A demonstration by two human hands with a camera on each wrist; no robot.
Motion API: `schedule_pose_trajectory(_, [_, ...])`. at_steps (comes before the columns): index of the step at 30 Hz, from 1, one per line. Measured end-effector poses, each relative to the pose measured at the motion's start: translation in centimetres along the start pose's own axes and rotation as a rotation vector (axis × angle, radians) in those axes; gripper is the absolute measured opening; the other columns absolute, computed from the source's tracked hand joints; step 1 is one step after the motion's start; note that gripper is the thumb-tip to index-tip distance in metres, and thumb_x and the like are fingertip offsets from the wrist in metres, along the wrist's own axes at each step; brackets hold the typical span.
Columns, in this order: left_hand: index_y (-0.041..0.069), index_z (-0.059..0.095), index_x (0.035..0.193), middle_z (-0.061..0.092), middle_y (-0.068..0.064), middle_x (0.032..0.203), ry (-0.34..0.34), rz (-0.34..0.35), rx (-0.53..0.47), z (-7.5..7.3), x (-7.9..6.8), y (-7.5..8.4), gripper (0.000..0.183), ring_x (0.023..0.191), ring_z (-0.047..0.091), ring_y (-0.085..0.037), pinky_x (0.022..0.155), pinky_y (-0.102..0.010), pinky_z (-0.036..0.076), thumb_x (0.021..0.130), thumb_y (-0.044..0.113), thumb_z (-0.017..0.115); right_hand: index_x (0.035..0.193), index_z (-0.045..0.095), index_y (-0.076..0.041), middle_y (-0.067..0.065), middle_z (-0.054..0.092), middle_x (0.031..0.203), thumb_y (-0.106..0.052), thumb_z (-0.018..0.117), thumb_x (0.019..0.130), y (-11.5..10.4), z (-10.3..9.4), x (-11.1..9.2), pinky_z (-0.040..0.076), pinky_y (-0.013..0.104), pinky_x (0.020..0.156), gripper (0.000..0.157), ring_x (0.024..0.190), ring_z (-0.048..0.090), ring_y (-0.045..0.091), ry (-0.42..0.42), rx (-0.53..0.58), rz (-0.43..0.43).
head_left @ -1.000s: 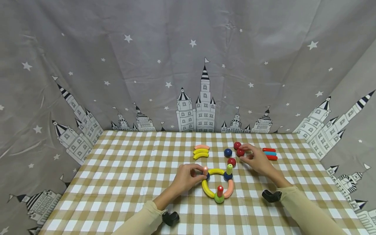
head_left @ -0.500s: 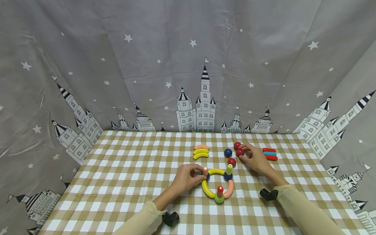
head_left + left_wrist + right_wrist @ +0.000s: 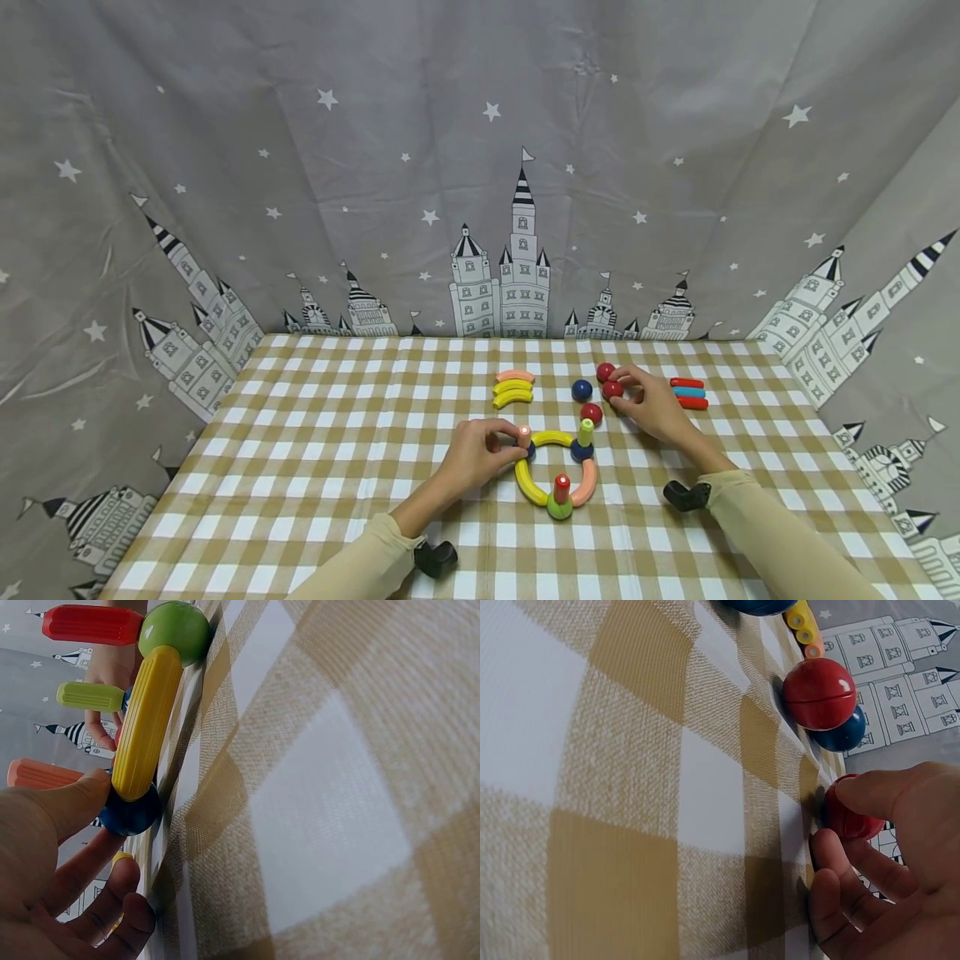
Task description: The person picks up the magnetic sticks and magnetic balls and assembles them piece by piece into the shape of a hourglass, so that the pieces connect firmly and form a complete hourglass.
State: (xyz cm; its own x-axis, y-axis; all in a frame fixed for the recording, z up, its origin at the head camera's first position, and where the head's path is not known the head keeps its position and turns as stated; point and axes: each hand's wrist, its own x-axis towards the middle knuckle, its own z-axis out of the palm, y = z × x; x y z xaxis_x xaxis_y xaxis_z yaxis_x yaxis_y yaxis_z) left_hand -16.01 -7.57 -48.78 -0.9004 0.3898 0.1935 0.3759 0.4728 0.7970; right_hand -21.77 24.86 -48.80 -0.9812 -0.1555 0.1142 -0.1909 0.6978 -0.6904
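Observation:
A ring of curved yellow pieces [image 3: 529, 486] and a salmon curved piece [image 3: 587, 482] lies on the checked cloth, joined by balls. At its left corner my left hand [image 3: 471, 457] pinches a dark blue ball [image 3: 131, 814] between thumb and index finger; a salmon stick [image 3: 524, 435] stands up from that ball. A lime stick [image 3: 586, 432] rises from another blue ball [image 3: 582, 451], and a red stick [image 3: 562, 487] from the green ball [image 3: 559, 507]. Beyond the ring, my right hand [image 3: 660, 410] holds a red ball [image 3: 851, 814] with thumb and fingers, low over or on the cloth.
A second red ball [image 3: 606, 372] lies just behind the held one. Nearby are a loose blue ball [image 3: 581, 390] and a red ball [image 3: 591, 413]. Curved pieces [image 3: 513, 390] lie behind the ring; red and blue sticks [image 3: 688, 392] lie right of my right hand. A grey curtain [image 3: 420, 167] closes the back.
My right wrist and forearm have shifted slightly left, the fingers staying at the red ball. The left hand and the ring look unmoved.

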Motion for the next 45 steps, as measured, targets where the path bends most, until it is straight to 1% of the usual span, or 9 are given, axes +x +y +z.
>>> schedule_pose_trajectory(3, [0.012,0.080,0.101,0.070,0.005,0.080,-0.003,-0.002,-0.002,0.1,0.0,-0.1,0.016,0.058,0.049,-0.006,0.051,-0.019,0.038,0.086,0.016,0.085,0.119,0.063,-0.009,0.021,0.070,0.118,-0.005,0.075,0.092,0.1,-0.2,-0.2,0.051,0.035,0.074,0.030,0.080,0.063,0.022,-0.015,0.028,-0.010])
schedule_pose_trajectory(9, [0.013,0.079,0.100,0.071,0.005,0.082,-0.004,-0.007,-0.004,0.1,-0.1,-0.3,0.016,0.058,0.049,-0.007,0.051,-0.019,0.038,0.086,0.016,0.085,0.120,0.063,-0.010,0.020,0.069,0.117,-0.007,0.075,0.093,-0.2,-1.0,-0.9,0.054,0.032,0.065,0.030,0.082,0.064,0.021,-0.060,0.069,-0.030])
schedule_pose_trajectory(15, [0.013,0.079,0.101,0.071,0.005,0.081,-0.001,-0.009,-0.004,0.1,-0.2,-0.4,0.016,0.059,0.049,-0.008,0.051,-0.019,0.038,0.086,0.017,0.085,0.121,0.065,-0.008,0.015,0.070,0.115,-0.008,0.078,0.092,-1.1,-1.9,-1.9,0.054,0.029,0.071,0.032,0.081,0.065,0.018,-0.055,0.057,-0.097])
schedule_pose_trajectory(20, [0.013,0.080,0.099,0.071,0.007,0.082,0.011,0.010,0.003,0.1,-0.2,-0.6,0.015,0.059,0.050,-0.007,0.052,-0.020,0.039,0.086,0.017,0.085,0.121,0.066,-0.007,0.014,0.070,0.115,-0.007,0.079,0.090,-2.2,-2.5,-2.9,0.055,0.027,0.067,0.034,0.078,0.065,0.015,-0.040,0.102,-0.151])
schedule_pose_trajectory(23, [0.015,0.080,0.098,0.071,0.009,0.083,0.015,0.019,0.007,0.1,-0.3,-0.6,0.014,0.059,0.050,-0.006,0.052,-0.020,0.040,0.086,0.017,0.085,0.122,0.067,-0.008,0.011,0.070,0.116,-0.010,0.080,0.090,-3.0,-2.7,-3.4,0.055,0.028,0.066,0.034,0.078,0.066,0.015,-0.039,0.147,-0.158])
schedule_pose_trajectory(29, [0.016,0.080,0.098,0.072,0.010,0.085,0.018,0.021,0.008,0.0,-0.2,-0.5,0.014,0.060,0.052,-0.007,0.053,-0.020,0.041,0.086,0.017,0.085,0.121,0.067,-0.011,0.008,0.068,0.118,-0.012,0.081,0.090,-4.7,-2.8,-4.1,0.055,0.028,0.067,0.034,0.080,0.065,0.017,-0.069,0.219,-0.189])
schedule_pose_trajectory(35, [0.015,0.080,0.098,0.071,0.010,0.083,0.014,0.024,0.001,0.0,-0.1,-0.4,0.014,0.060,0.051,-0.007,0.053,-0.020,0.040,0.086,0.016,0.085,0.122,0.066,-0.009,0.009,0.066,0.120,-0.009,0.079,0.091,-5.8,-2.9,-4.5,0.057,0.030,0.067,0.034,0.080,0.066,0.019,-0.099,0.275,-0.218])
schedule_pose_trajectory(40, [0.014,0.079,0.099,0.070,0.010,0.081,0.012,0.023,0.002,0.1,0.0,-0.4,0.014,0.059,0.050,-0.006,0.052,-0.020,0.040,0.086,0.017,0.085,0.122,0.066,-0.010,0.008,0.067,0.116,-0.012,0.080,0.091,-6.4,-2.8,-4.8,0.057,0.030,0.068,0.034,0.082,0.066,0.019,-0.100,0.265,-0.200])
schedule_pose_trajectory(45, [0.014,0.080,0.099,0.070,0.009,0.082,0.012,0.021,0.004,0.1,0.0,-0.4,0.014,0.059,0.050,-0.006,0.052,-0.020,0.039,0.086,0.017,0.085,0.122,0.066,-0.012,0.006,0.068,0.114,-0.012,0.080,0.091,-6.8,-2.6,-5.1,0.057,0.029,0.069,0.034,0.082,0.066,0.018,-0.084,0.254,-0.234])
